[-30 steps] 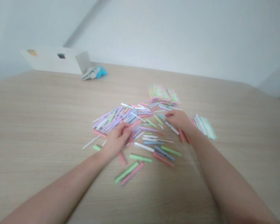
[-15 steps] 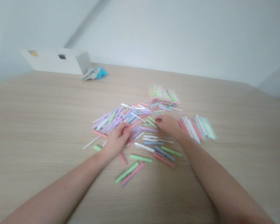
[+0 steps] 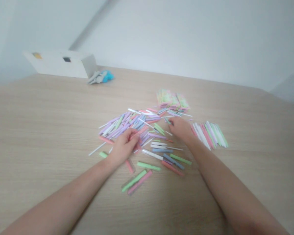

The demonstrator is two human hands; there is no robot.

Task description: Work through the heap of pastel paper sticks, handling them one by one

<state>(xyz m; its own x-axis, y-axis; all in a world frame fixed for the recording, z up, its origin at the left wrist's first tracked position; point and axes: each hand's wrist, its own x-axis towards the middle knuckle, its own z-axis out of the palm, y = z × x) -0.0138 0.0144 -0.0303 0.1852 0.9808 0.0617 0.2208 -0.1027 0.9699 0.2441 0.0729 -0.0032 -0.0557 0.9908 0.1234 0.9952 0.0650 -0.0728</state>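
A loose heap of slim pastel sticks (image 3: pixel 115 127), purple, white, green, blue and pink, lies in the middle of the table; blur hides their exact kind. At the heap's near side my left hand (image 3: pixel 124 143) is closed round a pink stick (image 3: pixel 142 130). My right hand (image 3: pixel 180 128) hovers low at the heap's right side, thumb and fingertips drawn together. Whatever is between them is too small to make out. Close to its fingers lie green sticks (image 3: pixel 159 129) and thin white pieces.
Right of my right hand, several sticks (image 3: pixel 210 134) lie side by side in a row. Stacked printed packets (image 3: pixel 172 99) sit behind the heap. A white box (image 3: pixel 61 65) and a grey and blue crumpled item (image 3: pixel 101 77) are at the back left. Separate sticks (image 3: pixel 137 181) lie nearer me.
My right hand has shifted slightly right, away from the green sticks, with its fingers drawn together. My left hand stays in place with the pink stick. The view has shifted a little.
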